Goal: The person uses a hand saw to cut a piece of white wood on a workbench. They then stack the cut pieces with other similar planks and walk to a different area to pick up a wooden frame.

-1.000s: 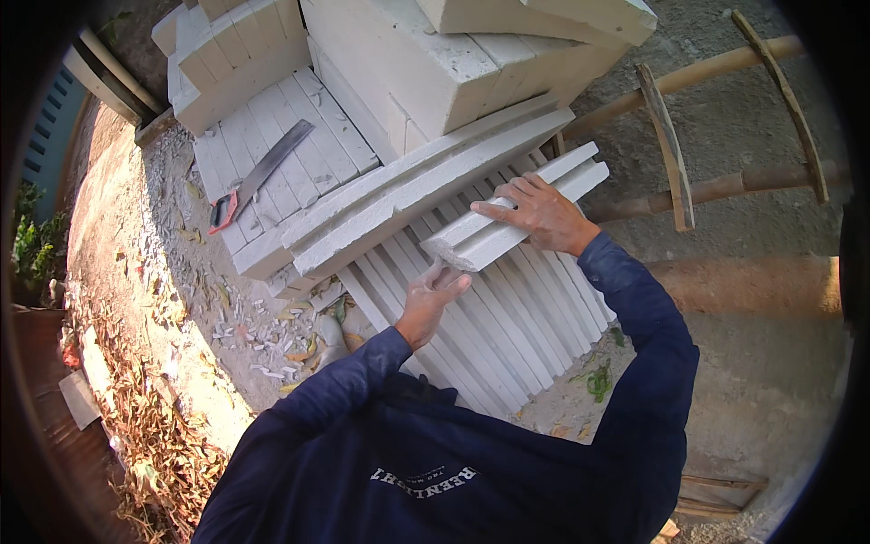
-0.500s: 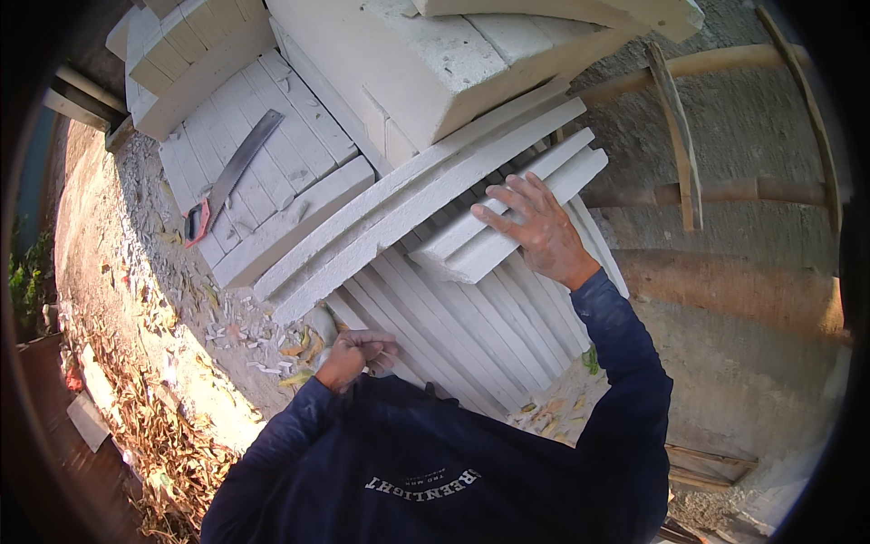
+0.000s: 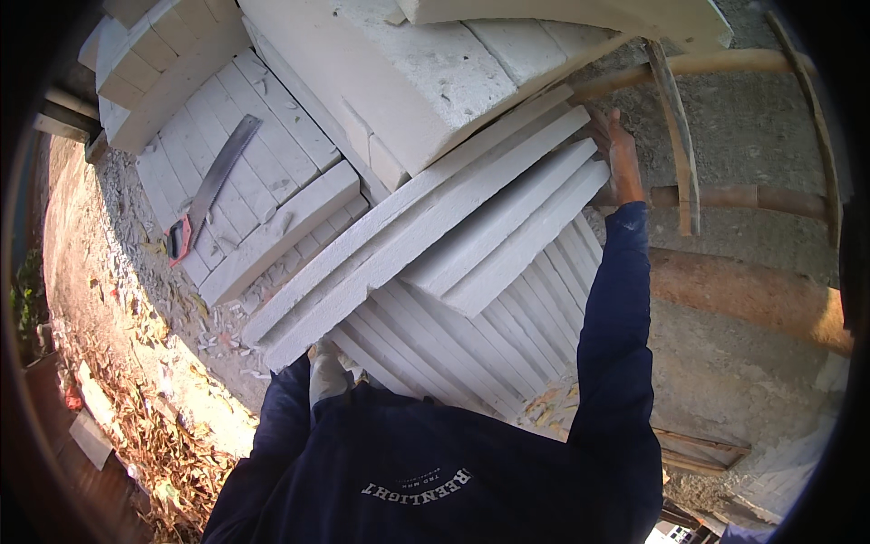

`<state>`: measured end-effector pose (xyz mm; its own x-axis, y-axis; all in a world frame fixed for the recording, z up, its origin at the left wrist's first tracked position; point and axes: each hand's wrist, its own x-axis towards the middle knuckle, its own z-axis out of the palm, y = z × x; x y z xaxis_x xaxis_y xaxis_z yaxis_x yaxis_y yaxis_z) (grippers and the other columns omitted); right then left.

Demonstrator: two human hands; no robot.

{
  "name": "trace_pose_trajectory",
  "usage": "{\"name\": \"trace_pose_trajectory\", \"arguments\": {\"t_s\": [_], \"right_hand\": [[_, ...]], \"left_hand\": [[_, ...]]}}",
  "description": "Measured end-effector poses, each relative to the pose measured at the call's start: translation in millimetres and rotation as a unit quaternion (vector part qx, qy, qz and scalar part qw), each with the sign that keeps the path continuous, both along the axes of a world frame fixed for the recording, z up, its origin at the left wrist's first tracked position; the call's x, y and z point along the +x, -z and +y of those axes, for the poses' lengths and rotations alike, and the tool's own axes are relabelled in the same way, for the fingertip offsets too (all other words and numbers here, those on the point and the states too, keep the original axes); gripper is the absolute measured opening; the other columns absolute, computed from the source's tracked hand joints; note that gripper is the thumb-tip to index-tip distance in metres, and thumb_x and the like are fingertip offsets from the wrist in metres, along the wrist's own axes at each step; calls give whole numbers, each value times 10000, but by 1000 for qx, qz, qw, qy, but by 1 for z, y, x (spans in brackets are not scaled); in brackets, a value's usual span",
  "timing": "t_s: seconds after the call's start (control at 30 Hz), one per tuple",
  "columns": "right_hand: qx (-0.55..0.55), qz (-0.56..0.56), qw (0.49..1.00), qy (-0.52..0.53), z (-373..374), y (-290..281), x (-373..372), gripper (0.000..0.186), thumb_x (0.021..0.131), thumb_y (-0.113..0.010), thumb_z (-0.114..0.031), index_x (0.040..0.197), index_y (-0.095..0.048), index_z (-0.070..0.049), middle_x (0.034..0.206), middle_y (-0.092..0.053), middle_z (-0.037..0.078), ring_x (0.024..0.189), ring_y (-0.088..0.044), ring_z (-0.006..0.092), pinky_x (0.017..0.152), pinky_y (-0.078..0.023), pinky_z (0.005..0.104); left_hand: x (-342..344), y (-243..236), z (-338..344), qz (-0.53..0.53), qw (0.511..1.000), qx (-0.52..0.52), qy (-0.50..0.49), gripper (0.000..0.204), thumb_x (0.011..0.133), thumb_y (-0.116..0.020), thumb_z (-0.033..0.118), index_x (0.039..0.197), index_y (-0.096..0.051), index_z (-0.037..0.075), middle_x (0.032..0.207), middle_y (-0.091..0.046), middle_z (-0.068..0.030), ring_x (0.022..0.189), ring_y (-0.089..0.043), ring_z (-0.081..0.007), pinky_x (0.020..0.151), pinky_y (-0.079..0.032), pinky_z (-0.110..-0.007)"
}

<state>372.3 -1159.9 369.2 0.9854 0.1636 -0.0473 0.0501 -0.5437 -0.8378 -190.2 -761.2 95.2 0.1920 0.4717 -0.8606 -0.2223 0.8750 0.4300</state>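
Observation:
A long white slab (image 3: 435,236), rough-faced and straight-edged, lies slanting across a stack of thinner white slabs (image 3: 435,340). A second long slab sits against its far side. Shorter white slabs (image 3: 517,227) rest on the stack just nearer to me. At the far right end of the long slab is my right hand (image 3: 622,159), thumb raised and fingers partly hidden beside the slab ends. My left hand (image 3: 314,349) is at the near left end, almost wholly hidden under the slab, so its fingers do not show.
A handsaw (image 3: 217,181) with a red and black handle lies on white blocks (image 3: 272,127) at the left. Larger white blocks (image 3: 399,63) stand at the back. Wooden poles (image 3: 725,290) lie on the right. Dry leaves (image 3: 136,435) and white chips litter the ground.
My right hand has left the top of the short slabs and moved to the far right end. My left hand has gone beneath the long slab's near end. The short slabs have shifted slightly.

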Motion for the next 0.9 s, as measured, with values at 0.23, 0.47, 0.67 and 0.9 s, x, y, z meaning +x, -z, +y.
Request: {"name": "trace_pose_trajectory", "arguments": {"t_s": [0.23,0.47,0.67,0.9], "right_hand": [[-21,55,993,-104,19,-1,-4,744,975,-645,-574,1334,-629,77,1199,-685,174,1103,-616,245,1007,-452,337],[-65,48,990,-115,26,-18,0,719,947,-697,-543,1310,-644,75,1207,-686,195,1101,-628,257,981,-477,351],[-14,82,992,-92,15,-7,12,690,954,-709,-515,1313,-646,70,1145,-709,177,1054,-649,231,950,-492,344],[56,-3,998,-30,10,2,12,685,1001,-635,-520,1315,-633,89,1206,-697,229,1094,-683,280,982,-504,363]], "left_hand": [[5,-6,-2,15,1000,17,5,460,1024,-522,357,1303,-604,1,1108,-708,-176,1008,-687,-350,882,-539,-487],[7,-7,-7,20,1000,17,1,459,1026,-520,352,1314,-592,2,1106,-704,-169,999,-683,-344,879,-536,-483],[8,-6,-16,18,1000,17,-1,458,1029,-519,348,1324,-581,2,1105,-700,-163,992,-679,-340,876,-534,-479],[18,-8,-26,36,999,25,4,459,1031,-517,343,1335,-569,3,1103,-695,-155,984,-675,-334,874,-531,-474]]}}
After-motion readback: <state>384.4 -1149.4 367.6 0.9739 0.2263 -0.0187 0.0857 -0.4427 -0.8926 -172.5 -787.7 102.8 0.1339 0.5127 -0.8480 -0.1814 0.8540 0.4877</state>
